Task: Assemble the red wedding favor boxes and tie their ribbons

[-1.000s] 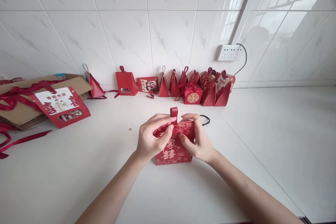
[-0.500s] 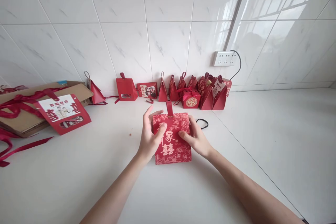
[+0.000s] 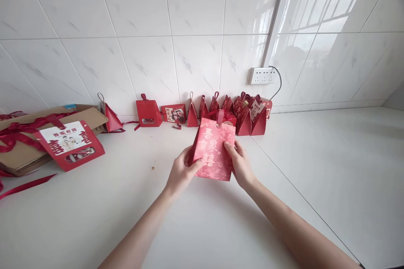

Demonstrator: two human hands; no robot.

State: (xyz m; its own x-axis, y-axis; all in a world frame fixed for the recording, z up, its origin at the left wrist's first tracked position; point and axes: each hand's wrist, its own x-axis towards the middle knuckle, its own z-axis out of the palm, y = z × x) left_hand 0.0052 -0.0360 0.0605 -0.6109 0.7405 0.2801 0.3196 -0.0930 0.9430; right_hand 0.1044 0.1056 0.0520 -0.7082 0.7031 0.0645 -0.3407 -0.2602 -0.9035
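Note:
A red paper gift box [image 3: 213,149] with gold characters and a ribbon loop on top is held up above the white counter, tilted a little to the right. My left hand [image 3: 180,171] grips its lower left edge, thumb on the front. At the right edge my right hand [image 3: 240,163] pinches it, thumb on the front and fingers behind.
A row of several small red gift boxes [image 3: 244,115] stands along the tiled wall. A flat red box blank [image 3: 69,145] lies on brown cardboard [image 3: 22,151] with red ribbons [image 3: 23,183] at the left. A white power strip [image 3: 261,75] hangs on the wall.
The box has been lifted off the counter and moved away from me toward the row of boxes. Both hands have shifted from its top flaps to its side edges.

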